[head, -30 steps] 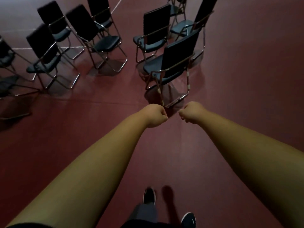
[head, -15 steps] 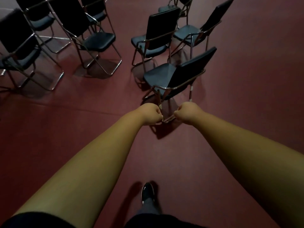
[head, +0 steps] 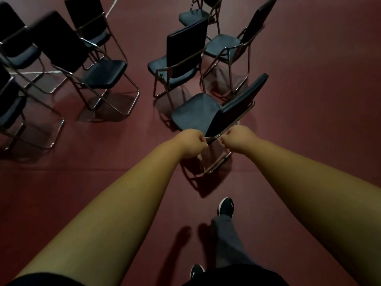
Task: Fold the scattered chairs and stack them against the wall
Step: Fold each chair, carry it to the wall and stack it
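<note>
Approach finished: both hands, left hand [head: 192,141] and right hand [head: 237,139], curled into fists, have closed on the nearest chair [head: 195,114] at centre frame, flanking its chrome rail. Whether they actually grip it: cannot tell. Chair unfolded on the floor [head: 309,120]; folding likely next.

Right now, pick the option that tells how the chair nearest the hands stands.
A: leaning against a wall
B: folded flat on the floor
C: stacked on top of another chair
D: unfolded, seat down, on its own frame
D: the nearest chair stands unfolded on the floor with its seat down, while the left hand and the right hand grip its frame at the near edge of the backrest.
</note>
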Demonstrator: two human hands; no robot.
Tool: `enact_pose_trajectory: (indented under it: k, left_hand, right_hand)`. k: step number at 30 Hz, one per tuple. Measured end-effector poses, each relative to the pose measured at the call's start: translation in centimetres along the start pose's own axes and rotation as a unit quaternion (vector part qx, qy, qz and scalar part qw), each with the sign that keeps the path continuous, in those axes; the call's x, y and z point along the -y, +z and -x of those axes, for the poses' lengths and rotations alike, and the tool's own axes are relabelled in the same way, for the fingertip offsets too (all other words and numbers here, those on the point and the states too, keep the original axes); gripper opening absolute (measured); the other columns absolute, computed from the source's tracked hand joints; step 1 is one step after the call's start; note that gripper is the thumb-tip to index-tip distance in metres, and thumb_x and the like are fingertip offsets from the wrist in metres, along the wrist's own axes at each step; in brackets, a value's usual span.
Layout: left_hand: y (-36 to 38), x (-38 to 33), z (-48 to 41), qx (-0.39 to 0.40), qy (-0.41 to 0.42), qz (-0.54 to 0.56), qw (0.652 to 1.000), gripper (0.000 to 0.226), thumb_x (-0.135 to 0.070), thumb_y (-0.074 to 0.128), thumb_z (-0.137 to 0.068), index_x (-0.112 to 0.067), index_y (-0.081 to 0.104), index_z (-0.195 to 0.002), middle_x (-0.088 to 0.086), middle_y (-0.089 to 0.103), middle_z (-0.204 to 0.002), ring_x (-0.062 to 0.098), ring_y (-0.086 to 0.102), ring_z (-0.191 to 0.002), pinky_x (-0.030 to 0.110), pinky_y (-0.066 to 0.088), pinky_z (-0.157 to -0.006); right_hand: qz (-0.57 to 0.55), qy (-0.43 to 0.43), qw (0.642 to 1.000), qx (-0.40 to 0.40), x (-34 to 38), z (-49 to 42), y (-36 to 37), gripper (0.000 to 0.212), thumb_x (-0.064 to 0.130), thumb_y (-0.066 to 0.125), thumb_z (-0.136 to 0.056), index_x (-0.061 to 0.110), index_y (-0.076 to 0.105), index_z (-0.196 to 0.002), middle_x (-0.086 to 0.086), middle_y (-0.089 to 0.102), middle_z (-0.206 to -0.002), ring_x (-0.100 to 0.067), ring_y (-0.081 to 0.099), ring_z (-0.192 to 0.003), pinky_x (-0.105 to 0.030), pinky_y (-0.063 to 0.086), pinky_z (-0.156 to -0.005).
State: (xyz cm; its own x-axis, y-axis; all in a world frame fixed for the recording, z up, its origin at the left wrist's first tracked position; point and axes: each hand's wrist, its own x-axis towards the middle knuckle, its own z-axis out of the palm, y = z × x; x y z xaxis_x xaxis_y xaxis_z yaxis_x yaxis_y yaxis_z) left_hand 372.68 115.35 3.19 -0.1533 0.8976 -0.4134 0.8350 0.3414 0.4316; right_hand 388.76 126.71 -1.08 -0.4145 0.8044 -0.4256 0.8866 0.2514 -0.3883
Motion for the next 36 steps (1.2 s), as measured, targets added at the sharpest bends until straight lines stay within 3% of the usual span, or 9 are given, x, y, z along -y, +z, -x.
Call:
enact_pose_trajectory:
  k: [5, 9, 11, 16, 21, 27, 30, 33, 36]
  left_hand:
    - [-1.4, -1.4, -9.6, 0.008, -0.017, -0.020, 1.000, 0.022, -0.028, 0.065, -0.098, -0.011, 0.072, -0.110, 0.008, 0.073, -0.112, 0.028, 0.067, -0.103, 0.037, 0.056, -0.087]
    - [-2.1, -2.2, -18.1, 0.033, -0.056, -0.017, 0.998, 0.061, -0.036, 0.069, -0.094, -0.009, 0.048, -0.145, 0.010, 0.051, -0.143, 0.031, 0.058, -0.122, 0.046, 0.052, -0.103]
    - [-2.9, -3.2, -22.5, 0.037, -0.057, -0.027, 0.997, 0.075, -0.043, 0.072, -0.092, -0.011, 0.039, -0.151, 0.009, 0.044, -0.148, 0.030, 0.056, -0.125, 0.046, 0.051, -0.105]
    - [-3.7, -5.8, -30.6, 0.100, -0.042, 0.015, 0.994, 0.074, -0.048, 0.079, -0.086, -0.015, 0.046, -0.143, -0.003, 0.053, -0.129, 0.016, 0.058, -0.103, 0.039, 0.054, -0.094]
    - [-4.3, -5.5, -35.5, 0.081, -0.064, -0.054, 0.993, 0.070, -0.048, 0.075, -0.089, -0.011, 0.044, -0.140, 0.011, 0.051, -0.133, 0.027, 0.058, -0.109, 0.041, 0.052, -0.093]
    - [-8.8, -2.1, -41.5, 0.098, -0.096, -0.078, 0.988, 0.080, -0.053, 0.073, -0.091, -0.008, 0.043, -0.150, 0.017, 0.060, -0.140, 0.036, 0.059, -0.126, 0.040, 0.049, -0.094]
    - [-10.9, -0.3, -44.3, 0.130, -0.101, -0.089, 0.982, 0.088, -0.056, 0.072, -0.089, -0.006, 0.043, -0.154, 0.019, 0.057, -0.146, 0.036, 0.057, -0.130, 0.042, 0.050, -0.098]
    - [-13.1, 1.9, -47.4, 0.201, -0.107, -0.067, 0.971, 0.090, -0.064, 0.074, -0.082, -0.008, 0.051, -0.149, 0.016, 0.057, -0.145, 0.033, 0.062, -0.123, 0.042, 0.053, -0.099]
    - [-16.0, 3.7, -49.8, 0.269, -0.074, -0.013, 0.960, 0.079, -0.069, 0.077, -0.069, -0.024, 0.062, -0.132, 0.004, 0.070, -0.124, 0.024, 0.070, -0.103, 0.046, 0.058, -0.096]
  right_hand:
    - [-0.137, 0.070, 0.988, -0.015, -2.9, -10.1, -1.8, 0.060, 0.049, 0.039, -0.107, -0.001, 0.073, -0.109, -0.023, 0.073, -0.114, -0.042, 0.067, -0.112, -0.048, 0.055, -0.101]
    - [-0.285, 0.186, 0.940, -0.015, -5.7, -16.9, -4.6, 0.079, 0.064, 0.027, -0.108, -0.004, 0.066, -0.101, -0.021, 0.075, -0.093, -0.039, 0.075, -0.085, -0.053, 0.063, -0.084]
    - [-0.333, 0.228, 0.914, -0.030, -7.4, -20.9, -6.6, 0.081, 0.067, 0.029, -0.107, -0.005, 0.065, -0.108, -0.022, 0.075, -0.097, -0.039, 0.075, -0.084, -0.054, 0.063, -0.082]
    - [-0.315, 0.199, 0.927, 0.038, -8.7, -27.5, -9.8, 0.071, 0.068, 0.038, -0.103, 0.005, 0.059, -0.129, -0.018, 0.073, -0.114, -0.037, 0.075, -0.090, -0.049, 0.063, -0.075]
    - [-0.312, 0.174, 0.926, 0.124, -6.4, -30.8, -11.1, 0.084, 0.085, 0.043, -0.088, 0.012, 0.063, -0.124, -0.011, 0.076, -0.109, -0.037, 0.077, -0.088, -0.061, 0.062, -0.080]
    - [-0.237, 0.152, 0.954, 0.100, -0.1, -35.1, -13.1, 0.082, 0.070, 0.041, -0.103, -0.003, 0.063, -0.133, -0.024, 0.068, -0.129, -0.042, 0.066, -0.116, -0.053, 0.054, -0.103]
    - [-0.227, 0.163, 0.957, 0.081, 2.4, -37.4, -13.2, 0.077, 0.066, 0.045, -0.104, -0.002, 0.062, -0.135, -0.023, 0.066, -0.134, -0.041, 0.063, -0.121, -0.044, 0.050, -0.103]
    - [-0.260, 0.180, 0.946, 0.070, 4.3, -39.3, -13.6, 0.073, 0.062, 0.054, -0.103, -0.001, 0.060, -0.140, -0.021, 0.062, -0.142, -0.038, 0.061, -0.126, -0.040, 0.047, -0.093]
    - [-0.328, 0.221, 0.916, 0.076, 6.4, -40.9, -13.9, 0.071, 0.059, 0.067, -0.097, 0.003, 0.062, -0.139, -0.017, 0.064, -0.140, -0.036, 0.064, -0.121, -0.039, 0.049, -0.094]
